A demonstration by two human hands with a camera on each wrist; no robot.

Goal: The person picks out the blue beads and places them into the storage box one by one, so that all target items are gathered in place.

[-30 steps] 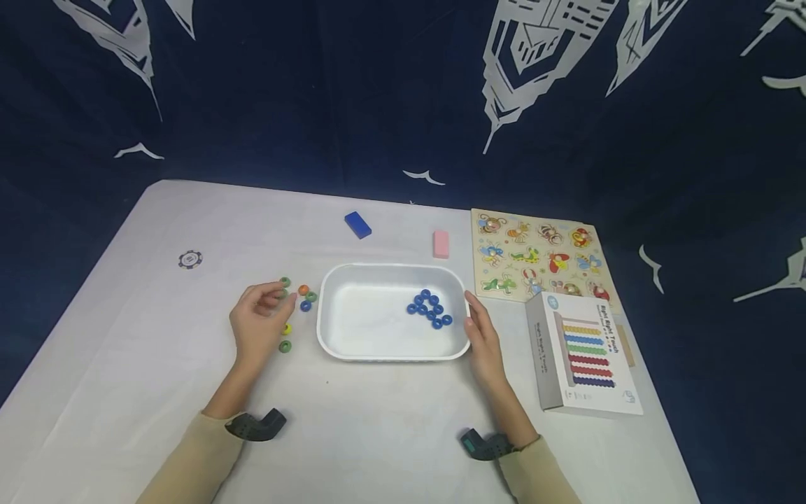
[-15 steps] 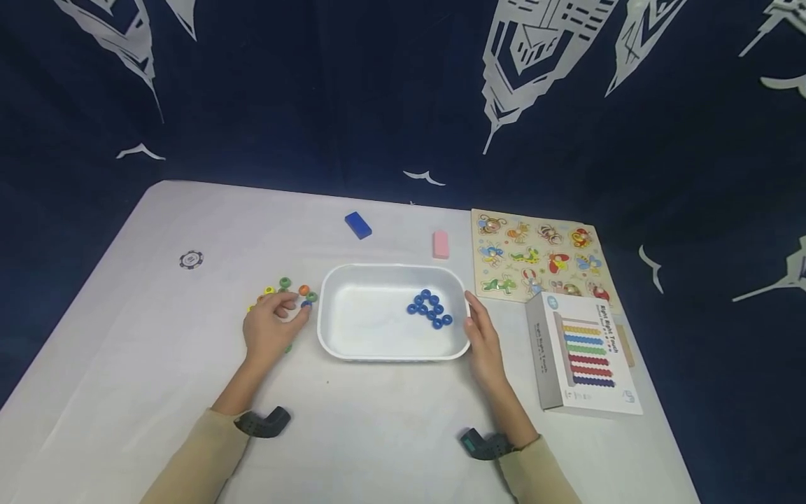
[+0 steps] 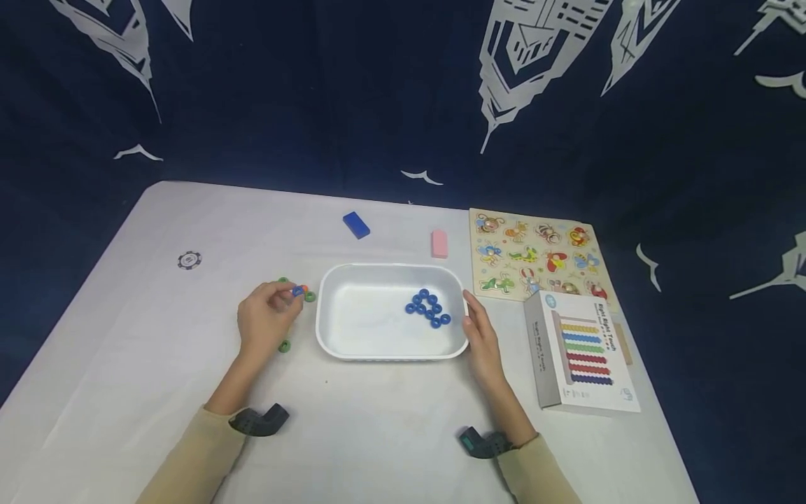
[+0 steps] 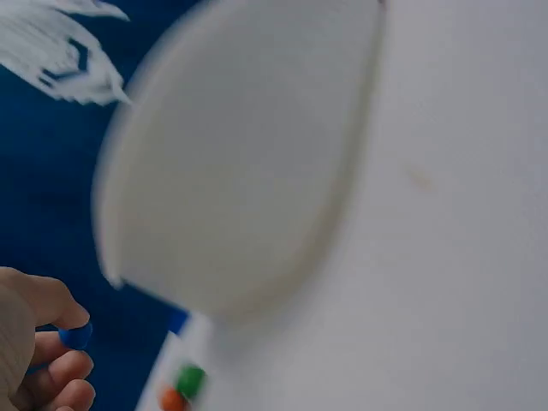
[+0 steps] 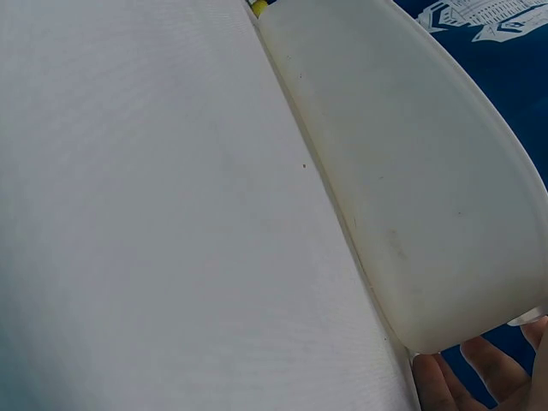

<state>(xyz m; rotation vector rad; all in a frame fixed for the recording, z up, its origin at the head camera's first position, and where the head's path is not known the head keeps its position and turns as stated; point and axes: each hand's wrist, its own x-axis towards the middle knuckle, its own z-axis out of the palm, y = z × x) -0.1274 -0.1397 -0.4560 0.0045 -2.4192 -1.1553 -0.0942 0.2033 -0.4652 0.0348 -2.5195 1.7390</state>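
My left hand (image 3: 267, 318) pinches a blue ring-shaped bead (image 3: 298, 290) between thumb and forefinger, left of the white tray (image 3: 359, 350). In the left wrist view the blue bead (image 4: 76, 336) sits at the fingertips. Beside this hand, green beads (image 3: 310, 297) and an orange bead (image 3: 305, 288) lie on the table, partly hidden by the fingers. My right hand (image 3: 486, 346) rests against the tray's right end with fairly straight fingers. The right wrist view shows its fingers (image 5: 492, 368) by the tray's end wall. Several blue beads (image 3: 429, 314) lie inside the tray's right half.
Behind the tray lie a blue block (image 3: 356, 225) and a pink block (image 3: 439, 244). A poker chip (image 3: 189, 260) is at far left. On the right are an insect puzzle board (image 3: 535, 255) and a white box (image 3: 585, 357). One green bead (image 3: 285, 346) lies near the left wrist.
My left hand first moved right to the blue bead beside the tray, then picked it up and drew it slightly back to the left. My right hand has stayed at the tray.
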